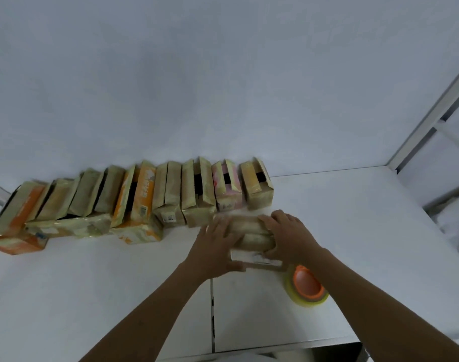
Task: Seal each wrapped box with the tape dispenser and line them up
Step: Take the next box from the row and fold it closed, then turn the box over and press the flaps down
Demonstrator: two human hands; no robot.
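At table centre, head view: tan film-wrapped box (249,235) lies flat on the white table (92,296), held at both ends, just in front of the right end of the row of wrapped boxes (170,189).
Long axis: left–right across the view, roughly parallel to the white wall (223,74).
Left hand (218,246): fingers spread over the box's left top, thumb along the near face, gripping it.
Right hand (288,236): fingers curled over the right end, gripping too.
Box look: glossy wrap, pale label on the near face; blurred, so can't tell if the seam is taped.
Tape dispenser (308,286): orange plastic core, yellowish clear roll, on the table just nearside of the box, beside the right wrist — right hand is nearer.
Row: boxes stand on edge side by side against the wall; a few lie flat in front, at left.
Free slot: bare table right of the last standing box (257,185), ahead and slightly right of the hands.
Next, my read: if sealed, turn it to match the row and stand it in that slot — if not, right hand goes for the dispenser.
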